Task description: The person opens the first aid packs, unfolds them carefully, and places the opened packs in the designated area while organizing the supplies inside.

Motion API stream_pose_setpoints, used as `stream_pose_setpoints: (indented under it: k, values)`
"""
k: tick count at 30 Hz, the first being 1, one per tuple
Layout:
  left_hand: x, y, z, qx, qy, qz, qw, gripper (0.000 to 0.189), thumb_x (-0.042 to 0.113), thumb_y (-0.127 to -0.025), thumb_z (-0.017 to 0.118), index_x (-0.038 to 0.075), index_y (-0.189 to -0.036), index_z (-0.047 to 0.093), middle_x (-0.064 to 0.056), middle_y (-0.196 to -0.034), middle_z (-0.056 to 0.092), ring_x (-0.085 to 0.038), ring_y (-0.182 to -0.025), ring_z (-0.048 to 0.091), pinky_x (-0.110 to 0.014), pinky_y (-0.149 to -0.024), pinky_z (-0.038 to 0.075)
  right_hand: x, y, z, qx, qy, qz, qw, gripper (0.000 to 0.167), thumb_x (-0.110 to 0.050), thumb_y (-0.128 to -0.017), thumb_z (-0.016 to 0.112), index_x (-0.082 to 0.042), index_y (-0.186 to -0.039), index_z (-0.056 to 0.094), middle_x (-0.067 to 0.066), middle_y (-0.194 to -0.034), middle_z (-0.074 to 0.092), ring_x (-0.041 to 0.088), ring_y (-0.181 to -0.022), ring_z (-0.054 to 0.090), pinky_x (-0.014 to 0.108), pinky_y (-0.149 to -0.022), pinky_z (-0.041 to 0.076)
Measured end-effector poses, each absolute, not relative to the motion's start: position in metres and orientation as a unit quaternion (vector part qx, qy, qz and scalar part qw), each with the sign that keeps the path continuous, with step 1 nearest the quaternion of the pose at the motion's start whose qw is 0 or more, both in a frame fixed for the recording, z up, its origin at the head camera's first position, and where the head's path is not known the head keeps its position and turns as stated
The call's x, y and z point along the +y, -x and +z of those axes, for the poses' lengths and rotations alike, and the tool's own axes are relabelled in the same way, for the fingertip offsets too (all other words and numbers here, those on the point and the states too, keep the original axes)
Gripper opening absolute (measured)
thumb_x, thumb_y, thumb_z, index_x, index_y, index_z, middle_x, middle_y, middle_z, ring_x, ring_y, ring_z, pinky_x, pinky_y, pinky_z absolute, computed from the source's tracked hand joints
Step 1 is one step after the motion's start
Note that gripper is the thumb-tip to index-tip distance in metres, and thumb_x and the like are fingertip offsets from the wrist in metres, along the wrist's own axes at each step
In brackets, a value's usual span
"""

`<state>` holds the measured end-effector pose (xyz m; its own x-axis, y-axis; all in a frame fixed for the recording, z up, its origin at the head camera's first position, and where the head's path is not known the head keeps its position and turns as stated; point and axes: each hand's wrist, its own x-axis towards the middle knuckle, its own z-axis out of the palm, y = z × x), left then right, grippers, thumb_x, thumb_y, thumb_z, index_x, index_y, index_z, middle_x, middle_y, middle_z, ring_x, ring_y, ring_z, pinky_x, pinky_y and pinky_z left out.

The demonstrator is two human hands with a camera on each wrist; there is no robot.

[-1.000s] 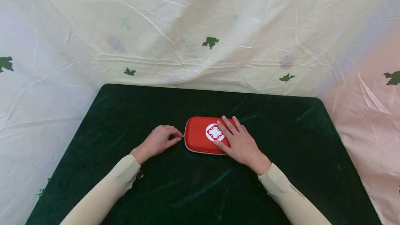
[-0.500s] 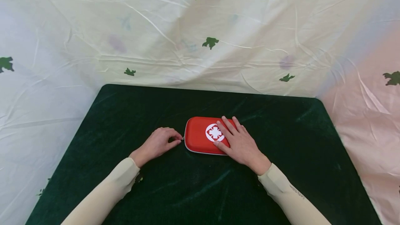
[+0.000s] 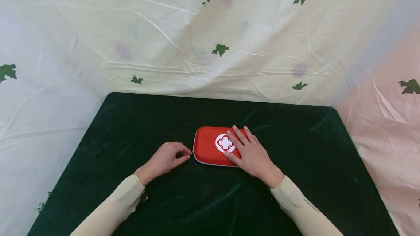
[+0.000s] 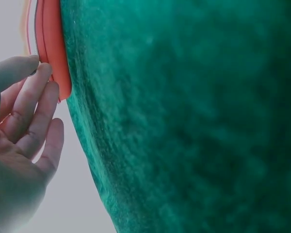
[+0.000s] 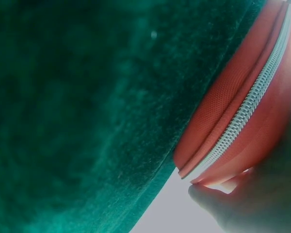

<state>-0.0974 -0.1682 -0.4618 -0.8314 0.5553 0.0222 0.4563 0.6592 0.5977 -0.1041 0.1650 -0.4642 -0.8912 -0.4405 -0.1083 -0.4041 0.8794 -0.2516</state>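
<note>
"What's changing?"
"The left hand is easing slightly nearer the person along the red case's left end, and its thumb and finger are pinching the small zip pull."
"And the right hand?"
"It's staying put, lying spread over the right part of the lid, its fingers reaching the white emblem. The case is lying flat on the green-covered counter, between the two hands."
"What's that meaning for the work?"
"I'm judging that the pull is travelling along its track while the right hand is steadying the case. In the right wrist view the silver zipper is looking meshed, but I'm not seeing its whole length."
</note>
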Motion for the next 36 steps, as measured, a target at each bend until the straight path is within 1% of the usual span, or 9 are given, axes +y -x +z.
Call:
stream_pose_setpoints:
  k: [4, 13, 25, 32, 36]
  values:
    - [-0.168, 0.094, -0.462, 0.907, -0.279, 0.305, 0.083, 0.017, 0.020, -0.095, 0.077, 0.017, -0.111, 0.077, 0.009, -0.101, 0.074, 0.000, -0.088, 0.065, -0.036, -0.086, 0.057, 0.164, 0.104, -0.465, 0.966, 0.219, -0.115, 0.077, 0.085, -0.064, -0.098, 0.053, -0.023, -0.166, 0.024, 0.005, -0.174, 0.013, 0.041, -0.156, 0.008, 0.065, -0.118, 0.027]
    - [-0.167, 0.090, -0.465, 0.899, -0.290, 0.316, 0.086, 0.017, 0.023, -0.096, 0.076, 0.017, -0.112, 0.077, 0.008, -0.101, 0.074, 0.000, -0.088, 0.065, -0.029, -0.082, 0.057, 0.166, 0.104, -0.465, 0.966, 0.219, -0.116, 0.078, 0.085, -0.063, -0.098, 0.055, -0.023, -0.166, 0.025, 0.006, -0.174, 0.013, 0.041, -0.156, 0.008, 0.065, -0.118, 0.028]
    - [-0.167, 0.085, -0.463, 0.894, -0.289, 0.330, 0.095, 0.018, 0.025, -0.096, 0.074, 0.016, -0.112, 0.076, 0.009, -0.100, 0.074, 0.001, -0.088, 0.065, -0.028, -0.080, 0.055, 0.165, 0.106, -0.465, 0.965, 0.223, -0.113, 0.077, 0.085, -0.065, -0.098, 0.052, -0.024, -0.167, 0.022, 0.005, -0.174, 0.011, 0.041, -0.157, 0.007, 0.065, -0.119, 0.027]
    - [-0.164, 0.084, -0.463, 0.902, -0.277, 0.323, 0.071, 0.016, 0.020, -0.095, 0.076, 0.017, -0.110, 0.076, 0.010, -0.099, 0.074, 0.001, -0.086, 0.064, -0.033, -0.083, 0.055, 0.165, 0.105, -0.461, 0.964, 0.225, -0.120, 0.082, 0.087, -0.067, -0.097, 0.052, -0.023, -0.167, 0.023, 0.006, -0.174, 0.012, 0.042, -0.156, 0.008, 0.065, -0.118, 0.027]
    - [-0.158, 0.084, -0.464, 0.908, -0.248, 0.327, 0.081, 0.013, 0.017, -0.094, 0.076, 0.018, -0.107, 0.075, 0.009, -0.097, 0.073, 0.001, -0.080, 0.061, -0.029, -0.078, 0.055, 0.168, 0.108, -0.455, 0.960, 0.233, -0.125, 0.093, 0.092, -0.074, -0.093, 0.052, -0.024, -0.166, 0.025, 0.005, -0.174, 0.012, 0.040, -0.157, 0.006, 0.066, -0.119, 0.023]
